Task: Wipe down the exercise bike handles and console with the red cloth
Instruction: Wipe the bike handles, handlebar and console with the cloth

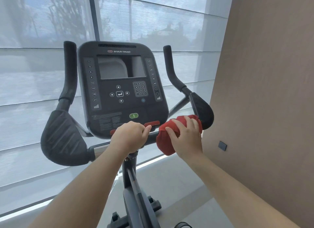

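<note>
Right grip: the right hand [186, 135] is closed over the red cloth [167, 142], wrapping it around the crossbar [151, 137].
Left grip: the left hand [130, 136] clasps the bare bar just beside the cloth, under the console [121, 88].
Cloth position: on the bar's right stretch, touching the right elbow pad [202, 108].
Bar axis: left to right, rising slightly toward the right.
Key relation: the right upright handle [171, 69] lies up and beyond the cloth; the left upright handle [68, 71] and the left elbow pad [62, 137] lie well apart, nearer the left hand.
Judgement: sliding along the bar probably comes next.
</note>
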Demonstrator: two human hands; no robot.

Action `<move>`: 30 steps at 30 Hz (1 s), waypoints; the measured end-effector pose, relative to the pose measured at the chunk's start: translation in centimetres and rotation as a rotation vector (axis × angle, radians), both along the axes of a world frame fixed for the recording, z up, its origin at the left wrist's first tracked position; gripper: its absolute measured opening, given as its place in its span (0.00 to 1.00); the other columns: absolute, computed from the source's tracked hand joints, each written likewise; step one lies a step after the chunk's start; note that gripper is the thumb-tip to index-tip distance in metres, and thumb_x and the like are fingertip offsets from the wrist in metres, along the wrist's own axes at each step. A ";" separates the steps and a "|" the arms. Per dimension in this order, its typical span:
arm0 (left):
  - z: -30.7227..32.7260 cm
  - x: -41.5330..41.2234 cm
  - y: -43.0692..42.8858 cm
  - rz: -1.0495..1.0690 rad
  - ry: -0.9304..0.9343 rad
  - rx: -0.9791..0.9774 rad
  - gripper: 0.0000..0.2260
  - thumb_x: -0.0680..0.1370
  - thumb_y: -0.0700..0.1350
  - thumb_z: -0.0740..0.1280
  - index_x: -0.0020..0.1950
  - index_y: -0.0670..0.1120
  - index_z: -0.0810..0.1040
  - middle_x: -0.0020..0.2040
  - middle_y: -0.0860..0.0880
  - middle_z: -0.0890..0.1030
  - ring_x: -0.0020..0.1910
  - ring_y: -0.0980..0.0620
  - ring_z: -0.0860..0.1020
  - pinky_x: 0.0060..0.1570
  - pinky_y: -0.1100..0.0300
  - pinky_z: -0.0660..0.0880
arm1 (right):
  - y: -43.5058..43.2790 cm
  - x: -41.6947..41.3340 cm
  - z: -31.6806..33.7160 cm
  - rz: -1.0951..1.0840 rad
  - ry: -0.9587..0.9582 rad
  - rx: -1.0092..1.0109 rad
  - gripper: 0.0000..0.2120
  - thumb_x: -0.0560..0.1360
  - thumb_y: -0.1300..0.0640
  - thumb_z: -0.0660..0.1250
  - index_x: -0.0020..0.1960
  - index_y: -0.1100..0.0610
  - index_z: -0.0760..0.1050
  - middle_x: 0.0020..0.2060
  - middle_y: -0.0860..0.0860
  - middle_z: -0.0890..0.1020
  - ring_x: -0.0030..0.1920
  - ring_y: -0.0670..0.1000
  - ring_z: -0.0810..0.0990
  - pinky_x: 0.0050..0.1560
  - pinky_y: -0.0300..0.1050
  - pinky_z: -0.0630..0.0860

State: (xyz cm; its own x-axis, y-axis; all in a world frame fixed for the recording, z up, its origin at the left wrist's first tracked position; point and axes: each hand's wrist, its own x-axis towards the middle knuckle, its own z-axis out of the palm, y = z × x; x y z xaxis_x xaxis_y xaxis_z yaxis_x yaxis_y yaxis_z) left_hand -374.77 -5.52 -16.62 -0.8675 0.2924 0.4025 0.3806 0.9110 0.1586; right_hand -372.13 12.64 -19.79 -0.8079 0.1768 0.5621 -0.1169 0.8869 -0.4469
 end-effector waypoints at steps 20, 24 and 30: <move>0.0 0.5 -0.1 0.006 0.024 -0.030 0.24 0.81 0.55 0.49 0.29 0.46 0.68 0.28 0.49 0.73 0.29 0.49 0.72 0.30 0.58 0.64 | 5.1 -0.6 1.3 0.487 -0.075 0.167 0.19 0.75 0.50 0.65 0.65 0.46 0.71 0.64 0.42 0.73 0.63 0.43 0.69 0.63 0.37 0.62; -0.2 0.4 -0.2 -0.014 0.043 -0.038 0.25 0.81 0.56 0.49 0.28 0.46 0.67 0.27 0.50 0.73 0.28 0.50 0.73 0.29 0.58 0.65 | 9.3 -0.6 0.9 0.437 -0.059 0.125 0.25 0.73 0.56 0.70 0.68 0.46 0.68 0.66 0.40 0.68 0.64 0.41 0.66 0.65 0.38 0.63; 0.0 -0.1 0.0 -0.029 0.035 -0.032 0.26 0.81 0.57 0.49 0.27 0.46 0.66 0.26 0.50 0.72 0.27 0.51 0.71 0.27 0.59 0.64 | 8.5 -0.3 0.7 0.433 -0.038 0.060 0.26 0.71 0.59 0.71 0.67 0.50 0.70 0.66 0.39 0.66 0.66 0.42 0.64 0.69 0.43 0.61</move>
State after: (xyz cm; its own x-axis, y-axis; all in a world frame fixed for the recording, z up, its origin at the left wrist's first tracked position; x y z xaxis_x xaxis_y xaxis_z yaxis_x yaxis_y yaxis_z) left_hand -374.87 -5.55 -16.63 -0.8442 0.3304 0.4221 0.4116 0.9040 0.1157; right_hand -372.45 21.11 -19.11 -0.8207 -0.2151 0.5293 -0.4683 0.7839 -0.4076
